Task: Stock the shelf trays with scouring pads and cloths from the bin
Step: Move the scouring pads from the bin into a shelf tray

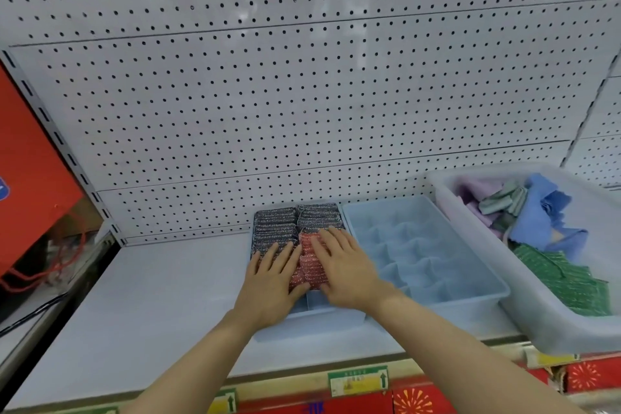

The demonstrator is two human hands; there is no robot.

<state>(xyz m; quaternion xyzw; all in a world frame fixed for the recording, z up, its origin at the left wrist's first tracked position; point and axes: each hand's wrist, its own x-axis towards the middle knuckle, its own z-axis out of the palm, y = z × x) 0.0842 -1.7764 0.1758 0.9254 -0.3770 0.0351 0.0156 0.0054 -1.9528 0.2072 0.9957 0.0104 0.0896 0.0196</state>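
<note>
Step in hand: filling the left tray (pixel 304 323) looks nearly done; both hands press the standing pads flat and toward the back, and a gap stays bare at the tray's near end
Next move: probably a reach right to the bin for more stock, since the right tray holds nothing
Shelf (pixel 151 296): broad, smooth, pale board under a white pegboard (pixel 302 94) dotted with holes
Bin (pixel 524 323): large, translucent plastic tub at the shelf's right end, rounded rim, just beside the right tray
Right tray (pixel 426 252): pale blue rigid plastic, divided into small compartments, all bare
Cloths (pixel 544 215): soft, crumpled blue and lilac fabric in the bin, with flat green scouring pads (pixel 571 282) of coarse weave
Dark pads (pixel 275 225): glittery grey mesh, packed on edge in rows
Red pads (pixel 311 262): same sparkly mesh, in the tray's right column
Left hand (pixel 272 282): fingers straight and spread, palm down on the pads, gripping nothing
Right hand (pixel 346 265): likewise flat, fingers extended over the red pads
</note>
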